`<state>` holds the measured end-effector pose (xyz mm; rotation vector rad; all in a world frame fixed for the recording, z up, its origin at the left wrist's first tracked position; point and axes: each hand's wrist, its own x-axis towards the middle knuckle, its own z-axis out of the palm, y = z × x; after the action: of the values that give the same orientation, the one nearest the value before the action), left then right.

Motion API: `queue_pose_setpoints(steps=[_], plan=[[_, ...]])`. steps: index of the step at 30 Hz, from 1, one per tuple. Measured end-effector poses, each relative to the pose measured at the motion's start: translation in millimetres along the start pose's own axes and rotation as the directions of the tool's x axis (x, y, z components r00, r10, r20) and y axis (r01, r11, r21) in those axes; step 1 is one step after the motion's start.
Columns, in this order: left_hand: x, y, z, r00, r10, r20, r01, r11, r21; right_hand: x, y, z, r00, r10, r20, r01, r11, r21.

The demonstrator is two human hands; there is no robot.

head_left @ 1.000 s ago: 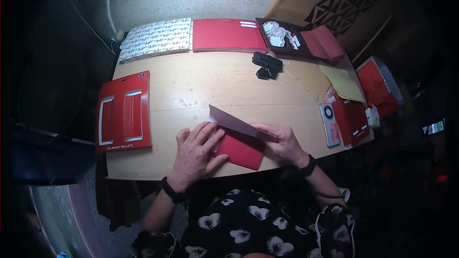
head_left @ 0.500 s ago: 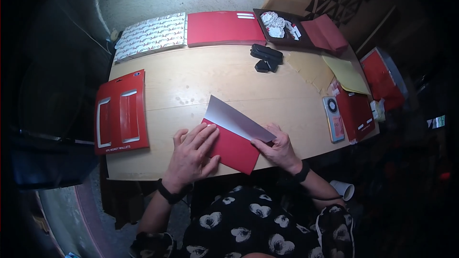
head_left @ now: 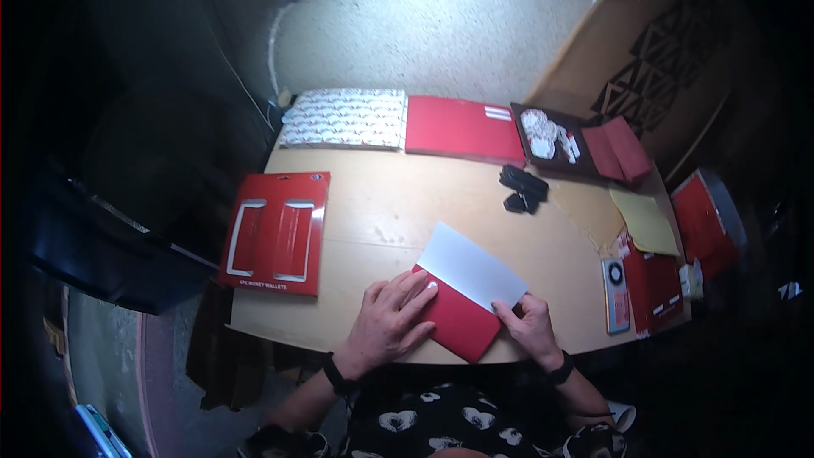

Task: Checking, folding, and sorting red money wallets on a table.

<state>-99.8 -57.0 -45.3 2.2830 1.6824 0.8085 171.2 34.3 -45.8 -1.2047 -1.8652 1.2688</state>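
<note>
Spread flat with its fingers close together, the left hand presses on the left side of a red paper wallet, and a small white spot, too small to make out, shows beside its fingertips. On the other side, the right hand is partly closed, its thumb against the lower right end of the wallet's raised flap, whose pale inner face shows; its other fingers are mostly hidden behind. The wallet lies slanted at the near edge of the wooden table, between the hands. To the left is a red cardboard package with two cut-out windows. Along the far edge stand a white patterned box, a red flat stack and a dark tray holding crumpled white pieces. Black objects lie nearer, beside tan paper. At right, a yellow sheet overlaps a red package, with a slim blue-edged slab just beside it.
</note>
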Motion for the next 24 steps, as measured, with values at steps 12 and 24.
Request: queue_pose_setpoints(steps=[12,24], plan=[[1.2,-11.3,8.4,0.948,-0.225,-0.224,0.193,0.969,-0.153,35.8,-40.4,-15.9,0.813,0.415,0.408,-0.518,0.836,0.182],[-7.3,-7.8,3.4,0.901,-0.322,-0.291,0.222,0.919,-0.326,165.4,-21.0,-19.8,0.999,0.045,0.013,-0.046,0.928,0.369]])
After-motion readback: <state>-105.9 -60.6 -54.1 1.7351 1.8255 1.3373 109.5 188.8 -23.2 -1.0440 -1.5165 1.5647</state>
